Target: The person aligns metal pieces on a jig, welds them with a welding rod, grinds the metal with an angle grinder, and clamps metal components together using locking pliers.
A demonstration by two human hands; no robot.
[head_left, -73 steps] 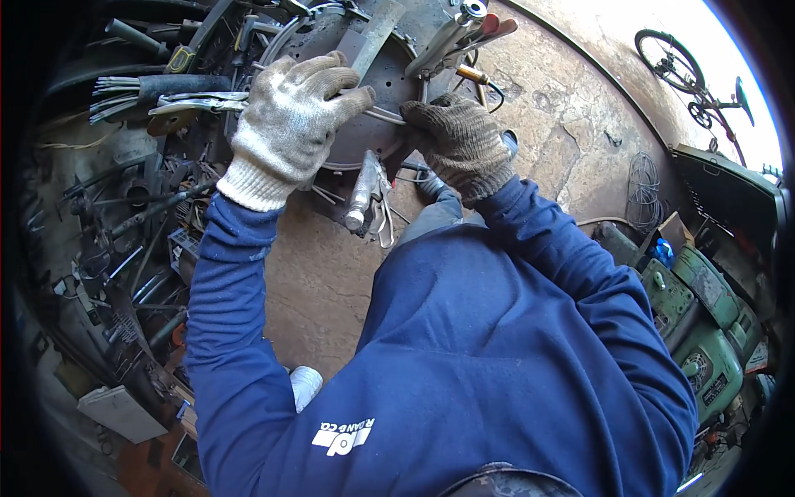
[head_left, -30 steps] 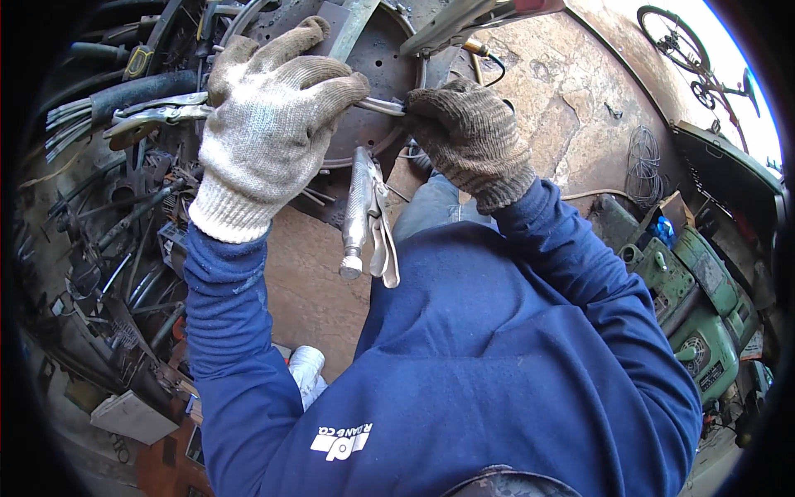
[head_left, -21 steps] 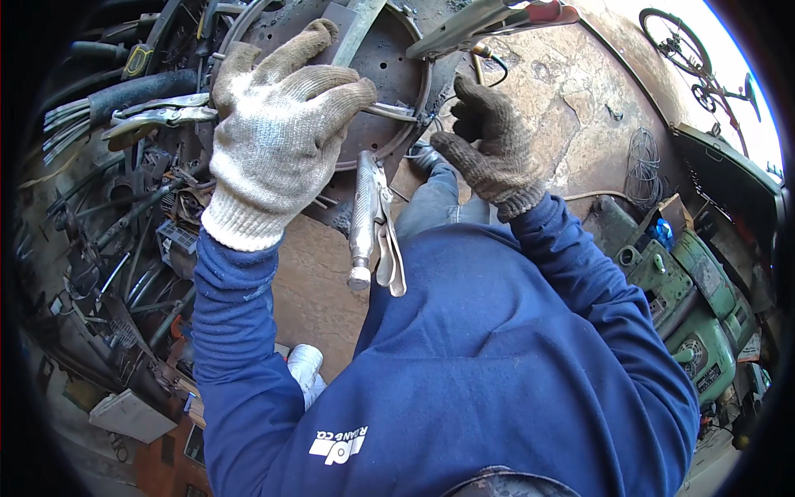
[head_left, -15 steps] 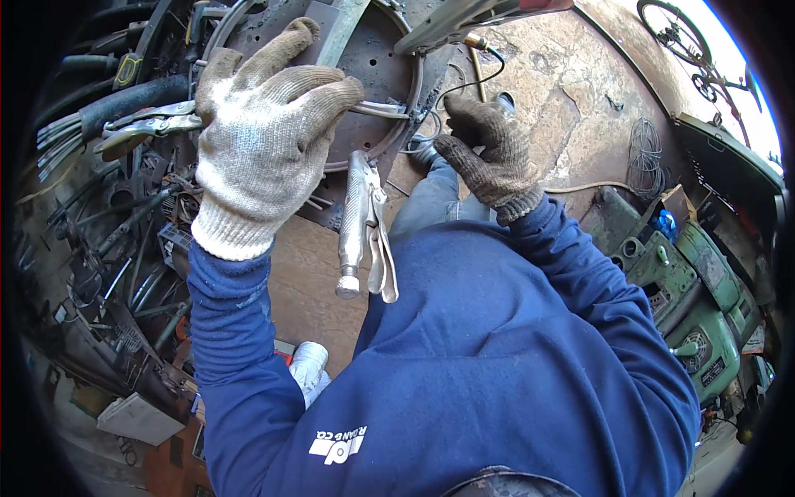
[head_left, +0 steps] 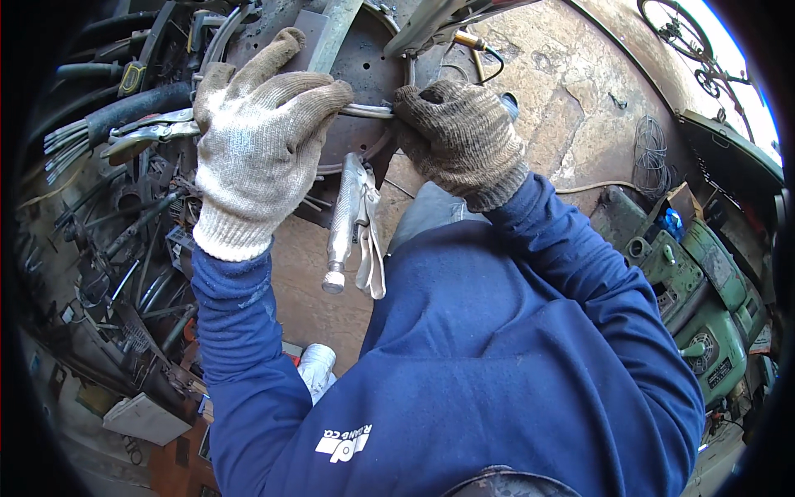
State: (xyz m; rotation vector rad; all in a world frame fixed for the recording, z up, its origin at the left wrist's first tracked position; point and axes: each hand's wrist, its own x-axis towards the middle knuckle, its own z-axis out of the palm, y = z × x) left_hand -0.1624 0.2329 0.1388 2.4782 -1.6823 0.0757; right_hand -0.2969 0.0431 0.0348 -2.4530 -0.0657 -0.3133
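My left hand, in a pale knitted glove, lies over a pair of thin metal rods. Its thumb side is bent onto them, other fingers stick out, and the underside is hidden. In a darker, sooty glove, my right hand is closed around the rods' right end. The rods cross above a round dark metal plate with small holes. Locking pliers hang at the plate's near edge. Another pair of locking pliers sits left of my left hand, its jaws hidden.
A flat metal bar slants across the plate. Piled metal pieces and tubes crowd the left. At right stand a green machine and a wire coil. A brass-ended hose fitting is beyond my right hand.
My right hand has moved left from beside the plate and closed on the rods' end. The hanging locking pliers have shifted slightly left. My left hand stays almost in place.
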